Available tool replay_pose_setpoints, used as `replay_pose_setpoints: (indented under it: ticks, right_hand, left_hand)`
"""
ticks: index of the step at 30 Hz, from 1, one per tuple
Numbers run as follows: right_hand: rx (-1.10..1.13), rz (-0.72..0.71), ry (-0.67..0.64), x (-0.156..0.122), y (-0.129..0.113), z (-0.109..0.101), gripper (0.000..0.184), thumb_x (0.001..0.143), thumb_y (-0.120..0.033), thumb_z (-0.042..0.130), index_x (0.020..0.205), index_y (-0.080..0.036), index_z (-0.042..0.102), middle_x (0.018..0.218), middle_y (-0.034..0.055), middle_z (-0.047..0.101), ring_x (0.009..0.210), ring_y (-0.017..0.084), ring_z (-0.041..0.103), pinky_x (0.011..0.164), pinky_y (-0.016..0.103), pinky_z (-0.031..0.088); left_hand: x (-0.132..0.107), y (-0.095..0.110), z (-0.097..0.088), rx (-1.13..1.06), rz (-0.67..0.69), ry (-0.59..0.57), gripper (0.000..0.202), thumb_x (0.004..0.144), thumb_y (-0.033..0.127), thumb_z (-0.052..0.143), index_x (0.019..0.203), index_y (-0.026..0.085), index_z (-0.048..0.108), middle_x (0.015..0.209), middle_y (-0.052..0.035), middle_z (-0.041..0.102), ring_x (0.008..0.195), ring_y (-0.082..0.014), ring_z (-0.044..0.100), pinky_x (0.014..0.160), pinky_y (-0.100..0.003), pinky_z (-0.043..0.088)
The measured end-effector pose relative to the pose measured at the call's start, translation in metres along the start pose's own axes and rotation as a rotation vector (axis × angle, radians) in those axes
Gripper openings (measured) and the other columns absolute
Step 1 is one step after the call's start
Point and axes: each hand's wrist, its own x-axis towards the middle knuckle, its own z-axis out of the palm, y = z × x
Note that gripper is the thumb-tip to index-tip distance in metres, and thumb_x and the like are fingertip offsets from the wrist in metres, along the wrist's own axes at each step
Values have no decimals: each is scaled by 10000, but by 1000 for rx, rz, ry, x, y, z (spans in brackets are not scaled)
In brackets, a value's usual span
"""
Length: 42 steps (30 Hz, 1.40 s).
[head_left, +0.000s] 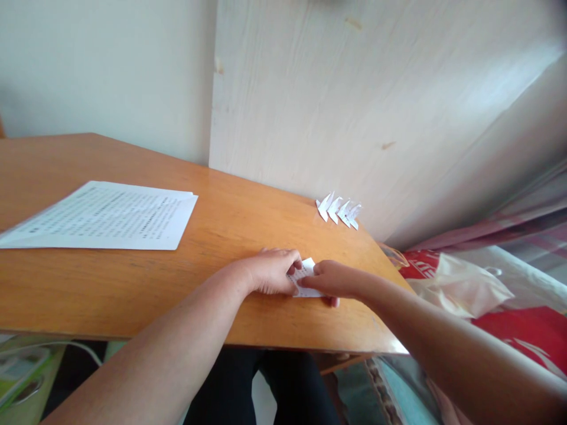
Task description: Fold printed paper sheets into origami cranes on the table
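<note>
A small folded piece of printed paper (305, 273) lies on the wooden table between my two hands. My left hand (277, 271) grips its left side with bent fingers. From the right, my right hand (330, 278) presses on the paper, its thumb and fingers closed around the edge. Parts of the paper are hidden under both hands. Behind them, near the wall, several folded white paper pieces (339, 209) stand in a row, each with pointed ends.
A stack of printed sheets (110, 215) lies on the left of the wooden table (225, 230). The wall (283, 106) rises along the table's back edge. Off the right end are a pale plastic bag (465, 286) and red bags (527, 333).
</note>
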Motion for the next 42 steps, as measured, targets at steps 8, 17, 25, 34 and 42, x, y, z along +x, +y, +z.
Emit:
replay_pose_setpoints:
  ticks: [8, 17, 25, 34, 42]
  right_hand:
    - [163, -4, -48, -5, 11, -10, 296, 877, -399, 521, 670, -190, 550, 544, 20, 594, 483, 153, 594, 467, 248, 365]
    - [314, -174, 517, 22, 48, -10, 189, 836, -201, 547, 1010, -179, 618, 1041, 69, 702, 919, 170, 637, 775, 256, 480]
    - [151, -490, 562, 38, 40, 6, 362, 772, -54, 528, 1065, -176, 702, 1100, 58, 723, 1006, 185, 636, 908, 277, 451]
    - [280, -269, 575, 10, 66, 21, 178, 811, -132, 512, 913, -176, 650, 793, 11, 671, 694, 137, 570, 588, 225, 383]
    - [467, -464, 428, -32, 70, 29, 241, 835, -100, 483, 1002, -186, 634, 886, 2, 662, 815, 144, 596, 726, 242, 454]
  left_hand:
    - [-4, 4, 1, 48, 32, 45, 500, 721, 370, 687, 1198, 290, 561, 1151, -17, 646, 1081, -244, 589, 883, -335, 453]
    - [-8, 6, 5, 139, 183, 74, 212, 809, 266, 612, 974, 342, 721, 1033, -14, 609, 1063, -240, 544, 925, -377, 388]
    - [-6, 8, 7, 202, 194, 111, 199, 789, 249, 651, 967, 318, 709, 1008, -13, 598, 1049, -235, 527, 930, -382, 374]
    - [3, -2, 11, 316, 179, 246, 244, 928, 215, 499, 984, 307, 718, 997, -19, 657, 1002, -231, 529, 867, -380, 375]
    - [0, 10, 9, 277, 148, 196, 234, 947, 372, 532, 1109, 295, 681, 1171, -15, 677, 1128, -248, 529, 960, -399, 357]
